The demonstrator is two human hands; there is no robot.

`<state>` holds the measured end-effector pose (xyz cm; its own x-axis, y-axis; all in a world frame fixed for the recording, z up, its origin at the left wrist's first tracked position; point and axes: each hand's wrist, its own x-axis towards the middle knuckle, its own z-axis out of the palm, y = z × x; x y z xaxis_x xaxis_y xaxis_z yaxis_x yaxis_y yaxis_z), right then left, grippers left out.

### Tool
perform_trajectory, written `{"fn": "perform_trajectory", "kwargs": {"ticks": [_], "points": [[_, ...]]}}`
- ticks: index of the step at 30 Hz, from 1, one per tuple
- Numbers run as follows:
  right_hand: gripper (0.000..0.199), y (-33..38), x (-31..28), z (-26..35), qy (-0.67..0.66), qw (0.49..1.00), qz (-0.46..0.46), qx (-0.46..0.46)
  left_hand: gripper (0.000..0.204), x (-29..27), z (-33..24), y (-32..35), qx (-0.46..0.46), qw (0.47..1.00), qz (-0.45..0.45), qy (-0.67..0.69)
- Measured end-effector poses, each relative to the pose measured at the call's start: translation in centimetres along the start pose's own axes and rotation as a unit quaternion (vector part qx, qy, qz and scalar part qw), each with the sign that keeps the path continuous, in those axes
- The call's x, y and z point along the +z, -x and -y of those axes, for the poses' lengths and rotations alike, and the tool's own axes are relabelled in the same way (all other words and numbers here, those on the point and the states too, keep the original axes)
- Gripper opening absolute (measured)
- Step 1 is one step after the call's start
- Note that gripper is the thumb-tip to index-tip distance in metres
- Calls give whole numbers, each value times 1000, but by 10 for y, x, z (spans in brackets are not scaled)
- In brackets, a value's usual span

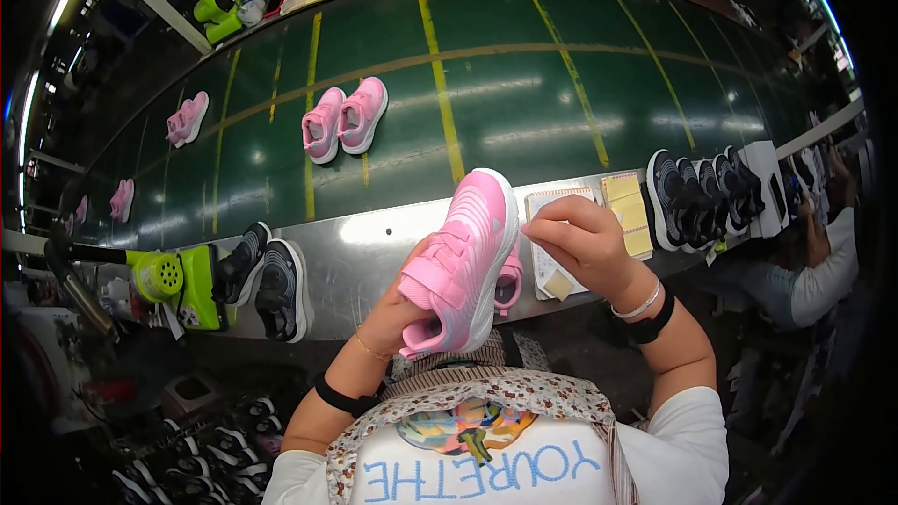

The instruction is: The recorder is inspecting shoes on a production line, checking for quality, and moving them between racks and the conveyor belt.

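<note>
Head view, my left hand: my bare left hand is closed around the pink mesh sports shoe with a ribbed white sole, holding it at its left flank near the heel; the shoe hides some of my fingers.
Held shoe: it hangs above the near edge of the bare metal ledge, toe pointing away from me, heel toward my body, sole side turned right.
My right hand: my bare right hand is narrowed to a pinch just beside the sole near the toe; I cannot tell whether anything thin is between the fingertips.
Second pink shoe: the pink shoe with a looped opening shows behind the held one, mostly hidden; I cannot tell what supports it.
Steadiness: this looks like fine work along the side, so I should keep the heel firm in my left palm without denting the soft mesh.
Angle: I would roll my left wrist to bring the sole seam square to my pinch.
Touch: light strokes or tugs along the seam seem best, clear of the upper.
Elbow room: the spiral notepad with a white page lies beneath my right hand, so I should keep my wrist lifted over it.
</note>
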<state>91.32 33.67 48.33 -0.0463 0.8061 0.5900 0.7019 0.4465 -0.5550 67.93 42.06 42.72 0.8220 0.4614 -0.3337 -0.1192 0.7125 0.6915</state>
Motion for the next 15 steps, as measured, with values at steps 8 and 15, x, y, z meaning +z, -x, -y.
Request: {"fn": "perform_trajectory", "kwargs": {"ticks": [8, 15], "points": [[23, -14, 0, -2, 126, 978, 38, -162, 73, 13, -10, 5, 8, 999, 40, 8], [24, -16, 9, 2, 157, 971, 54, -170, 72, 0, -4, 4, -8, 999, 30, 34]]}}
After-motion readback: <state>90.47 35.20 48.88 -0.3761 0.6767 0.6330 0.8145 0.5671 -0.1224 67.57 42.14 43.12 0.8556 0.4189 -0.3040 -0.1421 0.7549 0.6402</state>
